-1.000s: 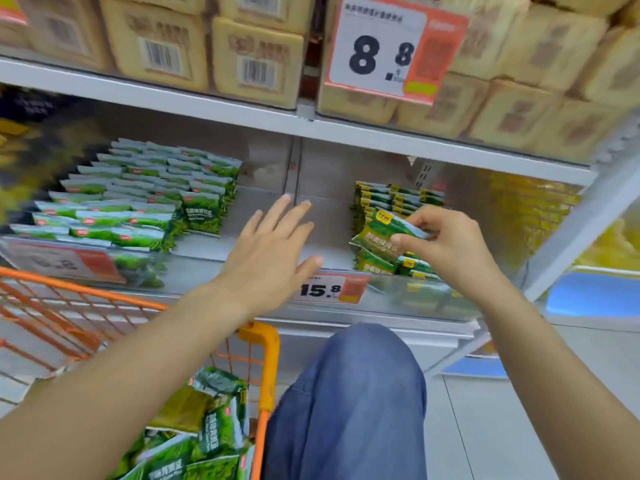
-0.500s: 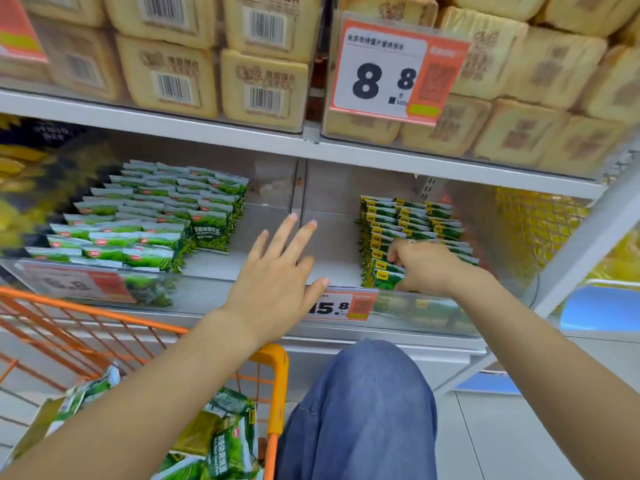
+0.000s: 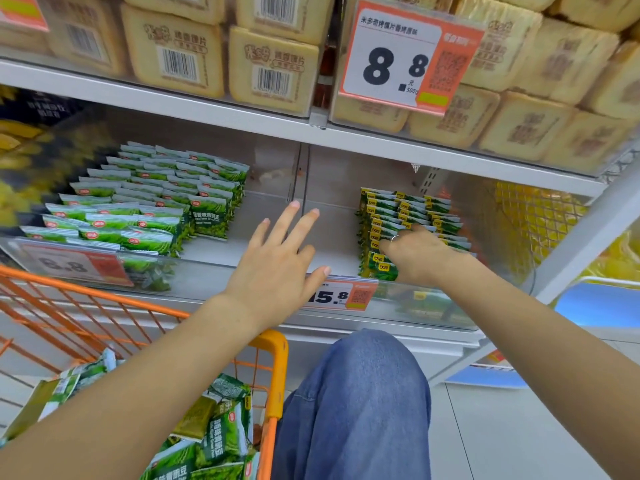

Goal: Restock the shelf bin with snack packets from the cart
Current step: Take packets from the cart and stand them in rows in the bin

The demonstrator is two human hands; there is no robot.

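Note:
Rows of green snack packets with yellow labels point(image 3: 410, 209) stand in the right shelf bin behind its clear front wall point(image 3: 426, 304). My right hand point(image 3: 417, 254) lies palm down on the front rows, fingers curled onto a packet there. My left hand point(image 3: 277, 268) hovers open with fingers spread over the bare middle of the shelf, just above the bin's front edge. Below, the orange cart point(image 3: 275, 368) holds several loose green packets point(image 3: 225, 434); my left forearm crosses over it.
A left bin holds rows of green-and-white packets point(image 3: 149, 209). A 15.8 price tag point(image 3: 343, 296) hangs on the bin front. Beige packs point(image 3: 273, 67) and an 8.8 tag point(image 3: 398, 60) fill the shelf above. My knee in jeans point(image 3: 356, 403) is beside the cart.
My right hand carried a packet down into the front of the right bin's rows and now rests on them. My left hand stayed open, drifting slightly forward over the shelf.

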